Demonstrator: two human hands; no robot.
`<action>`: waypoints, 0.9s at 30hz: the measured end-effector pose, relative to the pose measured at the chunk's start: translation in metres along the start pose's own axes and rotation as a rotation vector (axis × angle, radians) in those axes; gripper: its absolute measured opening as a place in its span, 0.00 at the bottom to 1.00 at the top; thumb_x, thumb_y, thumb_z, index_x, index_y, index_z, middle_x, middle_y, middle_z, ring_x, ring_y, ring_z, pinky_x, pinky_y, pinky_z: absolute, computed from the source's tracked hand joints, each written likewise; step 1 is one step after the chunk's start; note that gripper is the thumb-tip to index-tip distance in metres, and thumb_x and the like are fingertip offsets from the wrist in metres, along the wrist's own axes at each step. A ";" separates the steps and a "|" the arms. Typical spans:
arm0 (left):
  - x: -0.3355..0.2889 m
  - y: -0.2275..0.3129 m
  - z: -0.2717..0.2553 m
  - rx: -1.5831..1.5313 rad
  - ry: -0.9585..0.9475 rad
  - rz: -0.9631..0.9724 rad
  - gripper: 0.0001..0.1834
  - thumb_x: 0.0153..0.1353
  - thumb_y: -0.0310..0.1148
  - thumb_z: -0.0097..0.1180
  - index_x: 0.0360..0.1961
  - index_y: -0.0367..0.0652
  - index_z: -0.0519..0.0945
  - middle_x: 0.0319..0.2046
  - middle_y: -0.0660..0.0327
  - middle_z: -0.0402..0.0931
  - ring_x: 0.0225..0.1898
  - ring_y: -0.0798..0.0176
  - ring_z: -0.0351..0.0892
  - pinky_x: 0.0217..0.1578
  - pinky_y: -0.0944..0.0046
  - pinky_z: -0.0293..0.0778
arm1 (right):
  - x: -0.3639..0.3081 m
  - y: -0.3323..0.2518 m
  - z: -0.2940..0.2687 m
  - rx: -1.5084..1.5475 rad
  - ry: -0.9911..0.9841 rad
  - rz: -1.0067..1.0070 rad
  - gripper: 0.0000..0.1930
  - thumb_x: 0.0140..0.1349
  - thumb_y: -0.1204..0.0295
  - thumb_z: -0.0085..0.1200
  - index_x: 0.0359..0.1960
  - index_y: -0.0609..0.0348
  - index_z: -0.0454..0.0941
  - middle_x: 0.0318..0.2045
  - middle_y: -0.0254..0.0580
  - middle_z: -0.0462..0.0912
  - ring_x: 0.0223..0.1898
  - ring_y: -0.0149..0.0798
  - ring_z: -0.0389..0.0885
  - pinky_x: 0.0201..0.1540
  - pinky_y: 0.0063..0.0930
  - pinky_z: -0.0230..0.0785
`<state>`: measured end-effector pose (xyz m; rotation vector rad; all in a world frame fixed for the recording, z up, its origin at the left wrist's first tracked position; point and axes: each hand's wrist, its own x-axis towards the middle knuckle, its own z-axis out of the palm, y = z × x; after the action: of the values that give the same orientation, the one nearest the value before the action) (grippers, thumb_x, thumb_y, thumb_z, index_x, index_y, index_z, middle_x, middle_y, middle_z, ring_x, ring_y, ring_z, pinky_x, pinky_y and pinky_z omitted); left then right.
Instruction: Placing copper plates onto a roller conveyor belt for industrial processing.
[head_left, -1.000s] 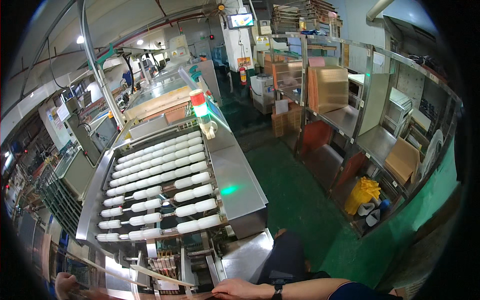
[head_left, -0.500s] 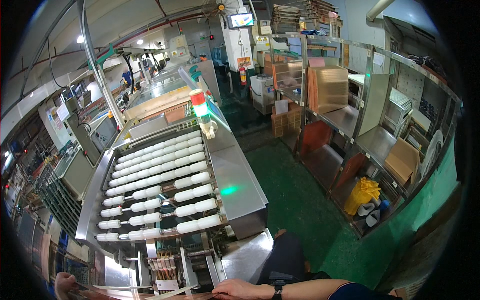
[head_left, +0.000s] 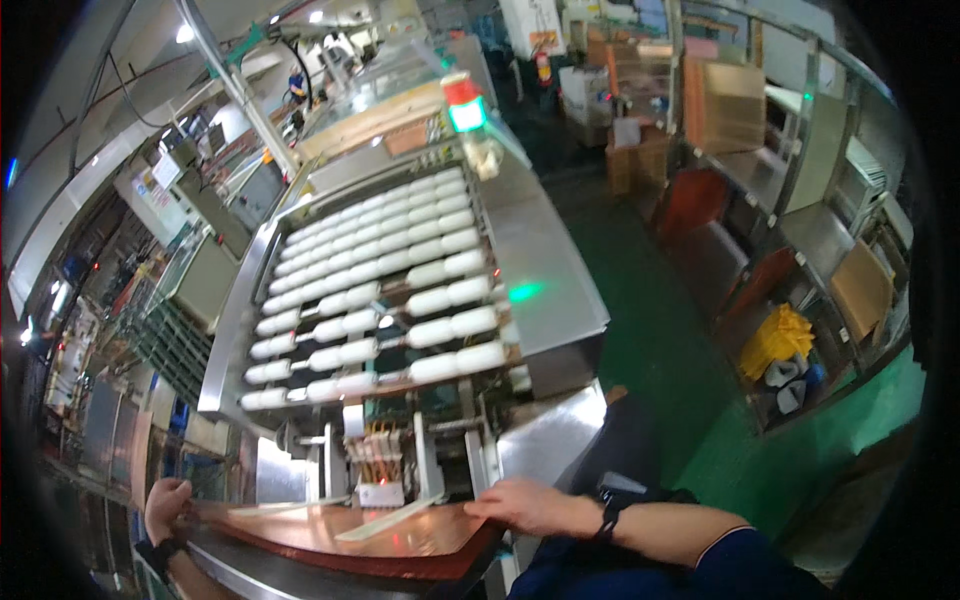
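Observation:
A copper-coloured sheet (head_left: 300, 528) lies across the near end of the machine, its front edge dark red. My left hand (head_left: 167, 505) is closed at its left corner, fingers curled at the edge. At the opposite corner, my right hand (head_left: 520, 503) pinches the edge between thumb and fingers. Two pale strips (head_left: 385, 520) lie slantwise over the sheet. Just beyond it is a row of thin copper-coloured parts (head_left: 378, 452) above a small white block (head_left: 380, 494). Farther off, rows of white rollers (head_left: 440, 365) fill the metal-framed conveyor.
A signal lamp (head_left: 466, 105), lit green, stands on the conveyor's right metal cover (head_left: 545, 270). Green floor (head_left: 640, 330) separates the machine from a metal rack (head_left: 780, 215) holding boards. Yellow gloves (head_left: 778, 340) sit on its low shelf. Dark racks (head_left: 160, 340) stand on the left.
The view has tilted down, so the machine and both hands sit higher in the picture. More of the copper-coloured sheet now shows. Both hands remain at its corners.

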<state>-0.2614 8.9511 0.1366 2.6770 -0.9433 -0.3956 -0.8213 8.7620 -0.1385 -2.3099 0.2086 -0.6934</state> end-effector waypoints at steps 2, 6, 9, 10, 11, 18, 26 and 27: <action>0.025 -0.060 -0.009 -0.165 -0.049 0.010 0.17 0.63 0.38 0.56 0.31 0.32 0.82 0.21 0.59 0.80 0.23 0.64 0.81 0.24 0.61 0.74 | 0.005 -0.001 -0.005 -0.013 0.021 -0.074 0.25 0.55 0.78 0.57 0.58 0.53 0.75 0.42 0.48 0.81 0.39 0.55 0.80 0.38 0.45 0.72; 0.026 -0.024 -0.004 0.008 -0.064 0.003 0.17 0.62 0.42 0.57 0.35 0.35 0.83 0.23 0.61 0.80 0.24 0.66 0.80 0.24 0.64 0.74 | 0.010 -0.007 -0.021 -0.062 0.052 -0.066 0.26 0.52 0.77 0.59 0.56 0.52 0.76 0.41 0.43 0.82 0.37 0.52 0.80 0.36 0.42 0.71; 0.020 0.001 0.001 0.040 -0.048 -0.026 0.17 0.64 0.43 0.58 0.36 0.37 0.83 0.25 0.63 0.79 0.26 0.69 0.78 0.27 0.65 0.73 | 0.009 -0.006 -0.022 -0.083 0.054 -0.052 0.22 0.53 0.75 0.57 0.54 0.53 0.77 0.39 0.39 0.82 0.39 0.48 0.81 0.39 0.40 0.73; 0.020 -0.006 -0.002 0.047 -0.047 -0.045 0.17 0.64 0.43 0.58 0.36 0.37 0.83 0.25 0.63 0.79 0.26 0.69 0.78 0.27 0.65 0.73 | 0.009 -0.005 -0.021 -0.082 0.054 -0.050 0.22 0.54 0.75 0.58 0.53 0.54 0.77 0.39 0.39 0.82 0.40 0.47 0.81 0.41 0.39 0.73; 0.019 -0.012 -0.004 0.023 -0.059 -0.046 0.18 0.65 0.44 0.59 0.37 0.37 0.84 0.27 0.63 0.79 0.27 0.69 0.78 0.27 0.65 0.73 | 0.010 -0.005 -0.022 -0.069 0.045 -0.053 0.20 0.55 0.74 0.58 0.51 0.55 0.78 0.40 0.38 0.82 0.41 0.47 0.81 0.42 0.38 0.72; 0.017 -0.033 -0.008 -0.175 -0.108 -0.124 0.18 0.66 0.41 0.61 0.48 0.38 0.82 0.32 0.64 0.80 0.31 0.68 0.81 0.32 0.66 0.78 | 0.006 -0.012 -0.021 -0.101 0.021 -0.065 0.17 0.54 0.73 0.59 0.48 0.56 0.79 0.37 0.38 0.81 0.38 0.46 0.80 0.39 0.38 0.73; 0.007 -0.043 -0.013 -0.237 -0.107 -0.164 0.23 0.69 0.45 0.58 0.58 0.40 0.77 0.32 0.61 0.81 0.32 0.65 0.85 0.32 0.67 0.81 | 0.006 -0.021 -0.023 -0.042 0.109 -0.088 0.18 0.53 0.73 0.62 0.48 0.58 0.79 0.37 0.39 0.82 0.36 0.47 0.80 0.38 0.38 0.74; 0.004 -0.041 -0.012 -0.372 -0.079 -0.135 0.25 0.70 0.47 0.56 0.60 0.42 0.76 0.32 0.61 0.82 0.32 0.65 0.85 0.32 0.67 0.80 | 0.011 -0.022 -0.024 -0.044 0.111 -0.088 0.18 0.53 0.73 0.62 0.48 0.58 0.79 0.37 0.39 0.82 0.36 0.47 0.80 0.38 0.38 0.74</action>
<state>-0.2310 8.9816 0.1330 2.4023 -0.6361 -0.6419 -0.8262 8.7601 -0.1047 -2.3355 0.1753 -0.8708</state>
